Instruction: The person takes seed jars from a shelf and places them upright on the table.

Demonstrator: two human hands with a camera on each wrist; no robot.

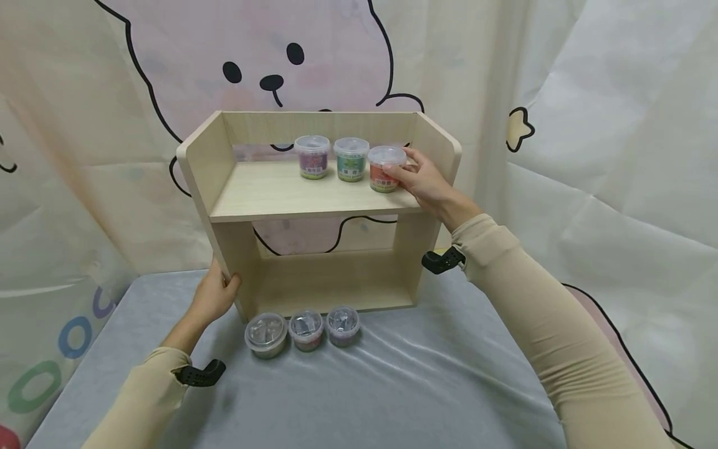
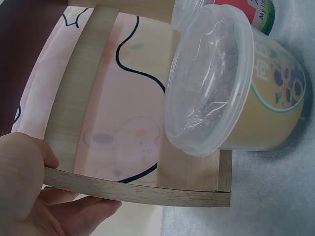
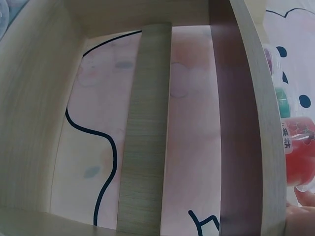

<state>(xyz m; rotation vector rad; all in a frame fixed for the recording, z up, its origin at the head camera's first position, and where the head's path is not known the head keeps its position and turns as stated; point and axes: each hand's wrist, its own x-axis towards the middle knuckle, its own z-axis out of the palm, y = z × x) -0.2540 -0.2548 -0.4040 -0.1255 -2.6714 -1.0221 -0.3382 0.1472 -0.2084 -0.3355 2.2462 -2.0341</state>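
Observation:
A pale wooden two-tier shelf stands on the cloth. My left hand grips its left side panel, thumb inside and fingers outside in the left wrist view. At the right end of the top tier, my right hand holds a clear-lidded tub with a red label. Only part of that hand shows in the right wrist view, at the lower right edge. Left of the red tub stand a teal-labelled tub and a purple-labelled tub, both upright.
In front of the shelf, three lidded tubs sit on the grey-blue cloth: a larger yellowish one, a reddish one and a purplish one. Printed curtains hang behind and beside the table.

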